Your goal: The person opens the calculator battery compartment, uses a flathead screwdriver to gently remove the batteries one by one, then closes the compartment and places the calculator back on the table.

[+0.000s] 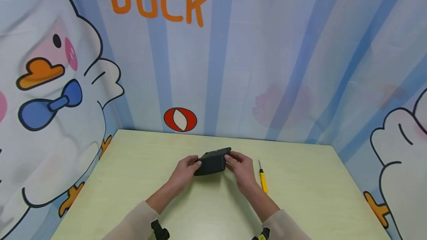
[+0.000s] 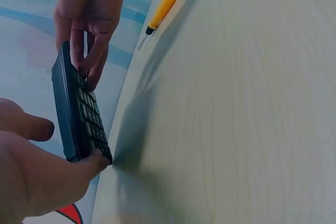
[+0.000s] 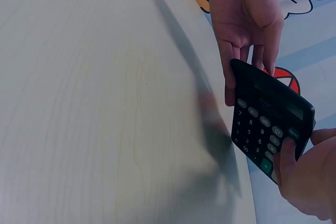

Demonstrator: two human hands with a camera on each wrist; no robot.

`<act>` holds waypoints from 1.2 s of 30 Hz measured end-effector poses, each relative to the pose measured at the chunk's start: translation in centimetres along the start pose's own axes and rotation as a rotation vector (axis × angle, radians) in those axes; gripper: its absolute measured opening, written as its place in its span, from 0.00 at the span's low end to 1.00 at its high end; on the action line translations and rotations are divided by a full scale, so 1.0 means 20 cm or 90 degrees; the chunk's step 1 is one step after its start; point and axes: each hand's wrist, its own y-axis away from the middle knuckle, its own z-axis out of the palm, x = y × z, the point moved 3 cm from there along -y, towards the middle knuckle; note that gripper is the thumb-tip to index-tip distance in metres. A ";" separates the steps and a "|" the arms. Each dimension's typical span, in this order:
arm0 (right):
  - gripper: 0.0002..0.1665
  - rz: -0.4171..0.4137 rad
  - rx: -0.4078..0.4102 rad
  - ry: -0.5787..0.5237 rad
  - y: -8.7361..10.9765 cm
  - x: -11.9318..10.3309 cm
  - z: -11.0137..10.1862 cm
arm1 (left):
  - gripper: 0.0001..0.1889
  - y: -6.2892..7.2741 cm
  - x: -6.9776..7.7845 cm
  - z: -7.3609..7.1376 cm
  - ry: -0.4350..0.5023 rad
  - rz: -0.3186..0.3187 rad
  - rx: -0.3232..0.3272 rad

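A dark calculator (image 1: pixel 209 165) is held tilted above the table, between both hands. Its number keys and display show in the right wrist view, while the head view shows no keys. My left hand (image 1: pixel 182 172) pinches one end, with the thumb along the edge in the left wrist view. At the opposite end, my right hand (image 1: pixel 242 171) grips it, its thumb lying over the key side near the green plus key in the right wrist view. A yellow-handled screwdriver (image 1: pixel 263 181) lies on the table, just right of my right hand, its metal shaft pointing away.
The pale wood-grain table (image 1: pixel 140 158) ends at a back edge against a blue striped curtain (image 1: pixel 253 66) with duck prints. More of the printed cloth stands at the left and right sides. Straps with small devices sit at both wrists.
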 end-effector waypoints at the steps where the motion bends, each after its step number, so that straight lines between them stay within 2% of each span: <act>1: 0.28 0.002 0.002 0.002 0.00 0.00 0.00 | 0.27 0.00 0.00 0.00 -0.003 0.000 0.004; 5: 0.27 -0.001 0.011 0.010 0.00 0.01 -0.01 | 0.27 0.00 0.01 0.00 -0.013 0.001 0.021; 11: 0.28 0.014 0.016 0.022 -0.01 0.00 -0.03 | 0.22 0.00 0.02 -0.01 -0.031 0.025 0.072; 18: 0.27 0.023 -0.003 0.049 0.00 -0.01 -0.04 | 0.20 -0.01 0.01 -0.02 0.002 0.012 0.098; 23: 0.30 0.020 -0.034 0.090 0.01 0.00 -0.05 | 0.20 0.00 0.00 -0.02 0.025 -0.001 0.102; 29: 0.31 0.040 -0.059 0.142 0.01 0.01 -0.07 | 0.20 0.00 -0.02 -0.02 0.043 -0.012 0.095; 36: 0.30 0.033 -0.081 0.167 0.01 0.03 -0.09 | 0.22 -0.01 -0.05 -0.02 0.032 -0.017 0.086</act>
